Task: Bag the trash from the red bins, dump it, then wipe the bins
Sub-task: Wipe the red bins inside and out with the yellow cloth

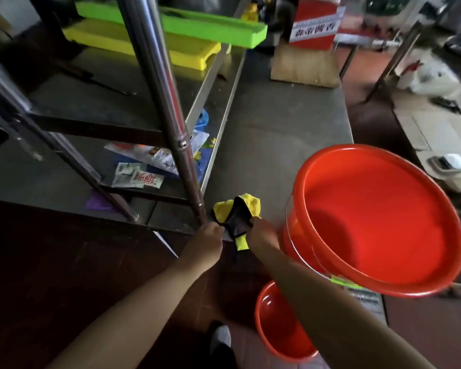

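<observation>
Hands: both pinch one cloth.
Left hand (209,234): fingers curled on yellow-black cloth (237,214).
Right hand (261,233): grips cloth beside red bin (378,217).

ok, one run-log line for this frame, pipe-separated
stage: wipe prep | left hand: pinches yellow-black cloth | right hand: grips same cloth | large red bin: on steel table, looks empty | small red bin: on floor

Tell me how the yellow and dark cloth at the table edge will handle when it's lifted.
The crumpled yellow and dark cloth looks floppy: it bunches in folds and droops over the steel table edge. It probably weighs little, since the left hand and right hand hold it by the fingers. It seems unlikely to roll or slip.
</observation>
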A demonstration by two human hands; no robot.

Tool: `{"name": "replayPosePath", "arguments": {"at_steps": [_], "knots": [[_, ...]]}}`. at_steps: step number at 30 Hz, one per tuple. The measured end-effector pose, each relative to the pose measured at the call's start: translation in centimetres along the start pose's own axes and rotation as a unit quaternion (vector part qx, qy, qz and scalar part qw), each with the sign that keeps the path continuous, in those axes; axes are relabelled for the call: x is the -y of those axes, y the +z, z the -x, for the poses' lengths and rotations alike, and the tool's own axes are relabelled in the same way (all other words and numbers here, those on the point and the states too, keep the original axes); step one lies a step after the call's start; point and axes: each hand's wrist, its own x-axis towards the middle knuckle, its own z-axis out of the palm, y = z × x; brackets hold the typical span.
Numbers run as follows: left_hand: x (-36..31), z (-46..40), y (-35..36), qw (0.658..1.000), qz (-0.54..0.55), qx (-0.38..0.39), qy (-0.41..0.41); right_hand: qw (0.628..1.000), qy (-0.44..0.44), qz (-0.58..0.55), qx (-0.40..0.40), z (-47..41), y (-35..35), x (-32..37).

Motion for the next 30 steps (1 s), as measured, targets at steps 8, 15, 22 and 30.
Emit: {"name": "replayPosePath", "arguments": {"at_steps": [8,15,22,30], "knots": [[-0.9,-6.7,6.3,0.993,-0.031,0.054,-0.102,0.983,0.108,-0.148,-0.028,-4.1,5.1,-3.1],[-0.7,-8.8,8.5,0.971,0.102,0.018,-0.217,0.960,0.155,-0.232,-0.023,-5.9,6.9,-3.3],[-1.1,-7.3,7.5,0.964,0.163,-0.010,-0.212,0.965,0.131,-0.223,-0.041,-2.9,5.8,-2.8],[-5.8,2.9,3.3,0.940,0.269,-0.117,-0.175,0.966,0.005,-0.247,-0.078,6.9,3.5,-2.6]]}}
